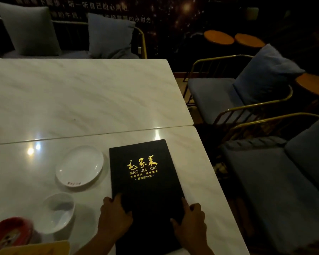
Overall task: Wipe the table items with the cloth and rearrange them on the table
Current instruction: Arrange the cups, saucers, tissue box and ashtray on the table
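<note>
Fingers (185, 204) of the right hand (190, 223) are curled at the right edge of the menu (145, 181), forefinger laid forward along it. Those of the left hand (114, 216) bend over its left edge onto the cover. We record both hands gripping its near end, one to each side and equally near.

The menu lies flat on the table (201, 162), close to the right edge, its long axis running straight away from the fingers. We judge that any slide or lift will have to go along that line, with the far end unsupported. The cover is matt black and stiff-looking, with gold lettering.

Left of the hands stands a deep, round, glossy white bowl (58, 212). Beyond it, just beside the menu, is a shallow white plate (79, 166) with a red mark at its near rim. A blurred red dish (9, 234) sits at the lower left.

The tabletop is polished, marble-veined and reflective. No cloth is in view. Farther off stand gilt-framed chairs (219, 96) with blue cushions.
</note>
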